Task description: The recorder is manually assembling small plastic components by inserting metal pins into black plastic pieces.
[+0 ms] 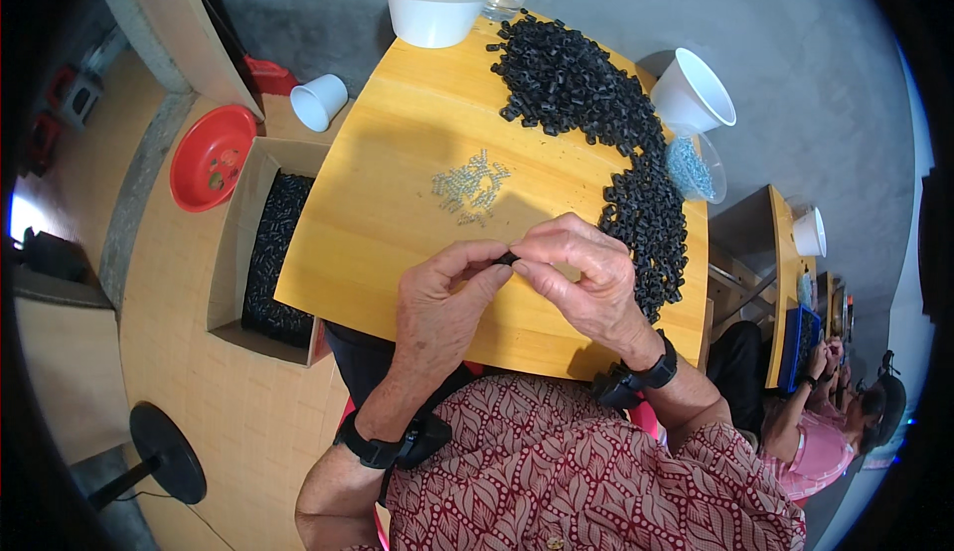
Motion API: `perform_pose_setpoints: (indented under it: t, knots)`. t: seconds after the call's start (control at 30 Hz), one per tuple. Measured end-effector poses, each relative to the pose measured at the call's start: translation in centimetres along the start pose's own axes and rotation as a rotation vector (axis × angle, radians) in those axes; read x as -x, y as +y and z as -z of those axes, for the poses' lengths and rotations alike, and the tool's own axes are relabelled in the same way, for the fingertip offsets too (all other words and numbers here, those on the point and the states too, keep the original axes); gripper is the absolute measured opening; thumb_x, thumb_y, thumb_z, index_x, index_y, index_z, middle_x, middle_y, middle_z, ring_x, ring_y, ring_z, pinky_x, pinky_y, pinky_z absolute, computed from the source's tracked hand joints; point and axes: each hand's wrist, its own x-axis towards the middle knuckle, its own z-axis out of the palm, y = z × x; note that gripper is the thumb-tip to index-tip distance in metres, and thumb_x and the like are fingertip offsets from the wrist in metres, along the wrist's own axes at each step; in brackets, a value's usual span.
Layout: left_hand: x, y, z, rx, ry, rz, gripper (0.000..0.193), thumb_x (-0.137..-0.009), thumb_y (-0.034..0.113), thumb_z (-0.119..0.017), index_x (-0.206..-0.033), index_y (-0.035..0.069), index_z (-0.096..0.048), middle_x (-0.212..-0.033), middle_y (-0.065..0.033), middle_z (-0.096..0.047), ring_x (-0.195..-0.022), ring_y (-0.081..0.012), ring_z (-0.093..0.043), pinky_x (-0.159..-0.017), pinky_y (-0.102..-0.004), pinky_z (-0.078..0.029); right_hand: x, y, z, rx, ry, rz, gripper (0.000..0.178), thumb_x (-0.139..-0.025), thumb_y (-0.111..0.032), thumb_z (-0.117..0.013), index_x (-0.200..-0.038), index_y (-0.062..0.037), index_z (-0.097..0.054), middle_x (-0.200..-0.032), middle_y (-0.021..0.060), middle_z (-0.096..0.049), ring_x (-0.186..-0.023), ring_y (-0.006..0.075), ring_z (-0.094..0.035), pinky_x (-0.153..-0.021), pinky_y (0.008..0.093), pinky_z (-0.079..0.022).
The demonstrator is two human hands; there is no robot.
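Over the near part of the yellow wooden table, my left hand and my right hand meet at the fingertips. Both pinch one small black plastic piece, mostly covered by the fingers. Just beyond them lies a loose scatter of small silvery metal parts, too small to name exactly. A large heap of similar black plastic pieces curves along the table's far and right side, ending near my right wrist.
A white tub, a white bucket and a clear cup of light-blue bits stand at the table's edges. Left on the floor are a cardboard box of black pieces and a red basin. Another person works at right.
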Motion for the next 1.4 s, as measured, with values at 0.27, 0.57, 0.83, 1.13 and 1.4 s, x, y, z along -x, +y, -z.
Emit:
perform_pose_setpoints:
  t: [0.27,0.57,0.83,1.13,1.4]
  knots:
    - [0.1,0.2,-0.1,-0.060,0.001,0.031,0.019,-0.090,-0.002,-0.069,-0.110,-0.002,-0.071,-0.100,-0.0020,-0.071,-0.090,-0.0074,-0.063,-0.083,-0.0207,-0.052,0.1,0.6,0.0,0.057,-0.026,0.034,0.015,-0.084,0.002,-0.071,-0.099,0.0008,-0.071,-0.095,0.0133,-0.068,-0.083,0.0238,-0.068,-0.071,0.0313,-0.055]
    - [0.2,-0.3,-0.2,-0.113,0.009,-0.007,0.019,-0.090,0.003,-0.070,-0.109,-0.001,-0.071,-0.096,-0.0026,-0.072,-0.089,-0.0080,-0.064,-0.082,-0.0223,-0.052,0.4,-0.1,-0.4,0.122,0.008,0.053,0.018,-0.082,0.006,-0.069,-0.100,0.0009,-0.070,-0.092,0.0124,-0.067,-0.081,0.0227,-0.067,-0.068,0.0313,-0.055]
    - [0.0,-0.3,0.1,-0.151,-0.015,0.052,0.020,-0.090,0.000,-0.070,-0.110,-0.002,-0.070,-0.099,-0.0023,-0.071,-0.091,-0.0075,-0.063,-0.083,-0.0212,-0.052,1.2,0.8,-0.9,-0.050,0.027,-0.080,0.019,-0.084,0.006,-0.068,-0.103,0.0011,-0.069,-0.089,0.0110,-0.066,-0.075,0.0181,-0.064,-0.065,0.0274,-0.051]
    - [-0.2,-0.3,0.1,0.105,-0.025,0.153,0.018,-0.091,0.001,-0.070,-0.108,-0.002,-0.070,-0.099,-0.0038,-0.071,-0.090,-0.0086,-0.064,-0.084,-0.0226,-0.052,0.9,0.7,-0.3,0.342,0.001,0.177,0.043,-0.076,-0.007,-0.080,-0.115,-0.0001,-0.063,-0.096,0.0124,-0.064,-0.082,0.0274,-0.065,-0.073,0.0364,-0.053]
    - [0.0,-0.2,-0.1,0.130,-0.020,0.168,0.019,-0.091,0.003,-0.070,-0.110,-0.001,-0.070,-0.100,-0.0042,-0.071,-0.090,-0.0088,-0.064,-0.085,-0.0223,-0.051,1.1,1.8,-1.4,0.464,0.008,0.275,0.045,-0.069,-0.011,-0.083,-0.107,0.0006,-0.063,-0.097,0.0135,-0.065,-0.084,0.0298,-0.065,-0.074,0.0388,-0.054]
